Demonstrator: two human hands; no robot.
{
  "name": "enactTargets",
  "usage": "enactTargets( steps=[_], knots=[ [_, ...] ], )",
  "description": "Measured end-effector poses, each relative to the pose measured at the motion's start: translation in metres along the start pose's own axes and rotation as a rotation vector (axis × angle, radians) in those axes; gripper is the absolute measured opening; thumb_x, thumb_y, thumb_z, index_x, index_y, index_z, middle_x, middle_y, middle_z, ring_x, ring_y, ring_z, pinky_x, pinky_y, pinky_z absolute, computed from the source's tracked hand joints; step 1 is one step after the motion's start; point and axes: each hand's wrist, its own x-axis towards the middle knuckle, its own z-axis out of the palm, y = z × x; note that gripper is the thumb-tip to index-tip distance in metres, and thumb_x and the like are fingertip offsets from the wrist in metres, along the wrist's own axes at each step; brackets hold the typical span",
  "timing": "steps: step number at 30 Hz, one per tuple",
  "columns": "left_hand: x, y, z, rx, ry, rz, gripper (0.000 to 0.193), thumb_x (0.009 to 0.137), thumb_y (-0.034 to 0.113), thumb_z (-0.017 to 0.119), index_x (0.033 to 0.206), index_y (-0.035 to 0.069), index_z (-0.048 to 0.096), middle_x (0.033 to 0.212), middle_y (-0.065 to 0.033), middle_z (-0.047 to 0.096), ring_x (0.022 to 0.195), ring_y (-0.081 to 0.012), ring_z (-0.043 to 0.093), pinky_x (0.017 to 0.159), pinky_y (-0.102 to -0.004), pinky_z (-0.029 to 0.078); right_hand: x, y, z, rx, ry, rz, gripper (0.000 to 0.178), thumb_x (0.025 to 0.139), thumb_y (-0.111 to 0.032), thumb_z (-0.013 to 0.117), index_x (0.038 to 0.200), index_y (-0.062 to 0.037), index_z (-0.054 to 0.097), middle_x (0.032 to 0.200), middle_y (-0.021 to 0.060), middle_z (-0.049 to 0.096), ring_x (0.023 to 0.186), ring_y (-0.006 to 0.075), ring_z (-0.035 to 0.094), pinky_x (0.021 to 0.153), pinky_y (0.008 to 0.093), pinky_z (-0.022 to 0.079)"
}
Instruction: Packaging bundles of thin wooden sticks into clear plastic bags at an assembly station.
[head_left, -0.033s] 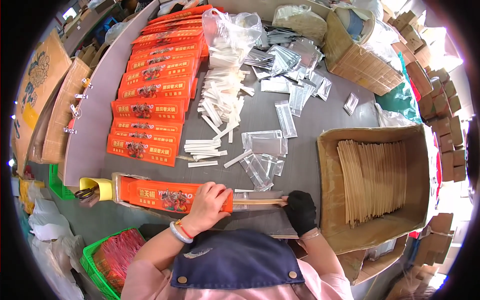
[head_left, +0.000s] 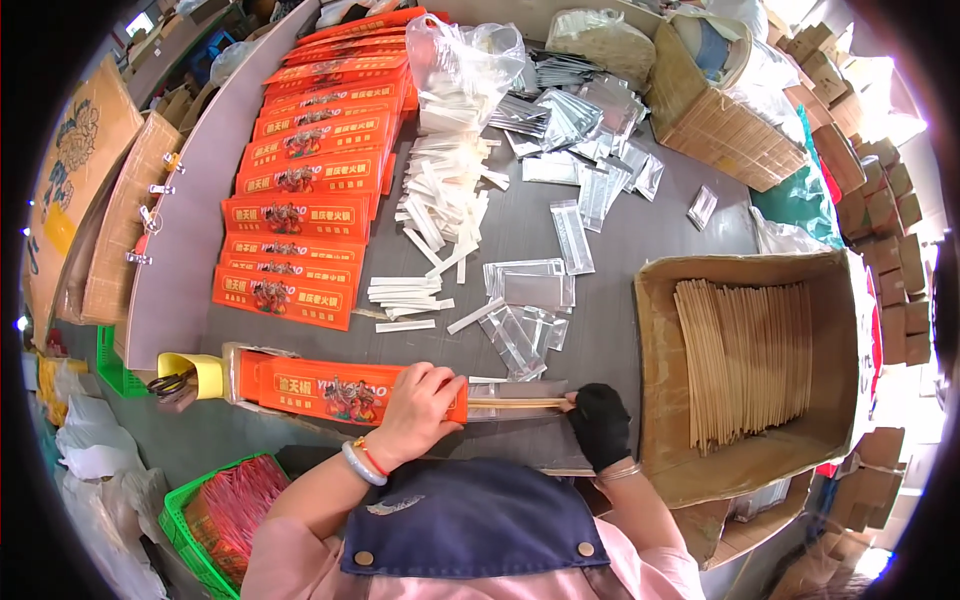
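Observation:
Close in front of me, an orange printed chopstick sleeve [head_left: 335,390] lies on top of others in a low cardboard holder [head_left: 236,372]. My bare left hand [head_left: 422,410] is closed over the sleeve's right end, fingers together. My right hand [head_left: 602,425], in a black glove, pinches the outer ends of wooden chopsticks [head_left: 530,403]. They point left, and their far ends are hidden at the sleeve's right end by my left hand. Beside the chopsticks, a clear plastic packet [head_left: 483,394] shows in part.
Rows of orange sleeves [head_left: 300,220] cover the back left. White paper-wrapped sticks [head_left: 440,200] and clear packets [head_left: 530,285] lie mid-table. A cardboard box [head_left: 650,400] of chopsticks stands at right. Scissors [head_left: 172,383] sit in a yellow holder [head_left: 208,377]; a green basket [head_left: 180,510] stands below left.

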Motion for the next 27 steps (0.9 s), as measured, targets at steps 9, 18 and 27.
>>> enactTargets(
  steps=[9, 18, 27],
  knots=[
    [0.016, -0.003, -0.005, 0.179, -0.044, 0.197, 0.036, 0.076, 0.021, 0.068, 0.112, 0.02, 0.067, 0.104, -0.0081, 0.056, 0.099, -0.0274, 0.052, 0.082, -0.0407, 0.042, 0.042, -0.097, -0.001, -0.094, 0.068, -0.221, 0.063, 0.066, -0.034, 0.085, 0.116, -0.0085, 0.056, 0.108, 0.009, 0.059, 0.097, 0.0259, 0.059, 0.086, 0.041, 0.043],
    [0.027, -0.068, -0.085, 0.337, 0.221, -0.01, 0.034, 0.064, 0.006, 0.075, 0.096, 0.004, 0.065, 0.125, -0.0197, 0.051, 0.119, -0.0411, 0.046, 0.101, -0.0493, 0.04, 0.028, -0.06, -0.051, -0.125, 0.096, -0.017, 0.061, 0.061, -0.036, 0.084, 0.11, -0.0095, 0.06, 0.101, 0.0072, 0.061, 0.097, 0.029, 0.057, 0.088, 0.0454, 0.039],
    [-0.026, -0.041, 0.014, -0.079, 0.265, -0.458, 0.09, 0.063, 0.051, 0.085, 0.131, 0.001, 0.053, 0.138, -0.0155, 0.045, 0.132, -0.04, 0.035, 0.113, -0.06, 0.018, 0.029, -0.081, -0.056, -0.206, -0.059, -0.151, 0.062, 0.059, -0.036, 0.084, 0.109, -0.0091, 0.06, 0.102, 0.0099, 0.061, 0.099, 0.0311, 0.057, 0.089, 0.0452, 0.039]
  ],
)
